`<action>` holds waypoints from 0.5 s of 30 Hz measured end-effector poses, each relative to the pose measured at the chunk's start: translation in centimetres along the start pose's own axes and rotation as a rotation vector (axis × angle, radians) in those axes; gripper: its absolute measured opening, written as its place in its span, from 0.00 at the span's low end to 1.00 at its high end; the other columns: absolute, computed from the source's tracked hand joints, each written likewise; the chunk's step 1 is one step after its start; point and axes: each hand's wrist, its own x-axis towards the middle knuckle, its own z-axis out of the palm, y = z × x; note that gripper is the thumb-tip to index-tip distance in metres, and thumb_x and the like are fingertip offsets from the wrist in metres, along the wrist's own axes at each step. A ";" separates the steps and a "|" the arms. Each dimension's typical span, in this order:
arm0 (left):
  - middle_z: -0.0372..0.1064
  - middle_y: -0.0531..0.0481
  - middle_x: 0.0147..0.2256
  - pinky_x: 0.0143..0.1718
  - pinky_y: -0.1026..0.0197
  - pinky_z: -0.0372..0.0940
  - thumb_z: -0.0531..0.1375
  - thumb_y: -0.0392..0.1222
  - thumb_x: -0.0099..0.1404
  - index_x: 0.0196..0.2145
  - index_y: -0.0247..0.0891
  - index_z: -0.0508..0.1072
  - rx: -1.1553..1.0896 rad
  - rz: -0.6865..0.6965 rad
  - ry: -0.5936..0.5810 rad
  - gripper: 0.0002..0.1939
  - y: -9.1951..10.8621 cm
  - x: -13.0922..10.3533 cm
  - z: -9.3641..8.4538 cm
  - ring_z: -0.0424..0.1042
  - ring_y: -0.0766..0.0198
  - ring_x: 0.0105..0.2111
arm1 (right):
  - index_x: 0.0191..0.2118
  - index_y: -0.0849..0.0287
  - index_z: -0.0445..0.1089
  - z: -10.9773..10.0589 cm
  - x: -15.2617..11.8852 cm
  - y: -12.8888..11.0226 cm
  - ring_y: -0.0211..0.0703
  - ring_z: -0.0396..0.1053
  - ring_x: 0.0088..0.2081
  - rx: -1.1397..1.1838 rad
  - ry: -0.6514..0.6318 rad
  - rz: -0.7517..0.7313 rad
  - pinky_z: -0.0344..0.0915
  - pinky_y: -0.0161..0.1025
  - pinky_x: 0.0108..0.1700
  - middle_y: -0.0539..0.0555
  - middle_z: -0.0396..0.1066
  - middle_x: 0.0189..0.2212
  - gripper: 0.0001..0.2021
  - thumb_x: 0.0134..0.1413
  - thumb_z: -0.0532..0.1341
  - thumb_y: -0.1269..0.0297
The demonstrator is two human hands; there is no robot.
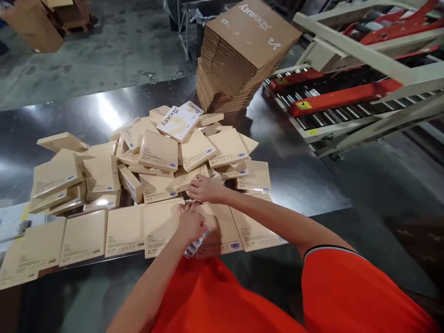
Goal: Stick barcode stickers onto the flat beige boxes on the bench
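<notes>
Cream flat boxes (125,226) line the near edge of the steel tabletop (298,171), with a loose pile (159,147) behind; bare steel shows toward the right end and far-left corner. The left hand (191,224), fingers curled, partly hides barcode labels (193,249); the right hand (207,188) bends its fingers at the pile's front. I cannot tell whether either grips anything. Papers (12,221) at left are cut off.

flat boxes (125,226): cream, dark print | label strip (194,246): white, black barcodes | shirt (215,300): orange-red | carton stack (239,41): brown
</notes>
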 end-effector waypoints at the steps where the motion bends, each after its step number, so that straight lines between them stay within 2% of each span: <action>1: 0.59 0.36 0.60 0.57 0.31 0.44 0.64 0.42 0.55 0.22 0.38 0.77 -0.007 -0.001 -0.002 0.07 0.0 0.0 0.0 0.58 0.39 0.58 | 0.41 0.60 0.69 -0.3 0.2 0.4 0.46 0.60 0.39 -0.001 0.006 0.039 0.53 0.48 0.45 0.57 0.70 0.36 0.14 0.63 0.47 0.74; 5: 0.58 0.37 0.61 0.57 0.30 0.44 0.63 0.41 0.55 0.22 0.38 0.77 -0.027 -0.003 0.013 0.07 0.0 0.1 0.2 0.57 0.39 0.58 | 0.46 0.64 0.68 -1.9 1.7 2.4 0.51 0.60 0.44 0.030 0.001 0.168 0.52 0.52 0.49 0.62 0.69 0.41 0.14 0.62 0.47 0.74; 8: 0.59 0.38 0.60 0.57 0.30 0.45 0.63 0.41 0.56 0.22 0.37 0.77 -0.037 0.000 0.047 0.08 -0.1 0.0 0.5 0.58 0.39 0.58 | 0.50 0.64 0.66 -2.4 2.2 2.8 0.52 0.59 0.47 0.170 -0.042 0.355 0.52 0.50 0.49 0.64 0.67 0.46 0.18 0.64 0.42 0.73; 11: 0.58 0.38 0.61 0.58 0.33 0.45 0.61 0.41 0.58 0.22 0.37 0.77 -0.053 0.028 0.100 0.10 -0.6 -0.5 0.9 0.55 0.41 0.60 | 0.48 0.65 0.67 -1.3 1.2 1.3 0.52 0.62 0.44 0.290 -0.115 0.535 0.54 0.48 0.46 0.66 0.69 0.44 0.20 0.65 0.40 0.72; 15: 0.53 0.41 0.63 0.61 0.35 0.42 0.60 0.41 0.61 0.25 0.38 0.76 -0.069 0.085 0.189 0.09 -1.0 -2.0 1.3 0.48 0.42 0.64 | 0.39 0.64 0.72 0.7 -1.8 -1.7 0.50 0.67 0.39 0.409 -0.209 0.591 0.57 0.43 0.41 0.63 0.73 0.35 0.15 0.64 0.50 0.62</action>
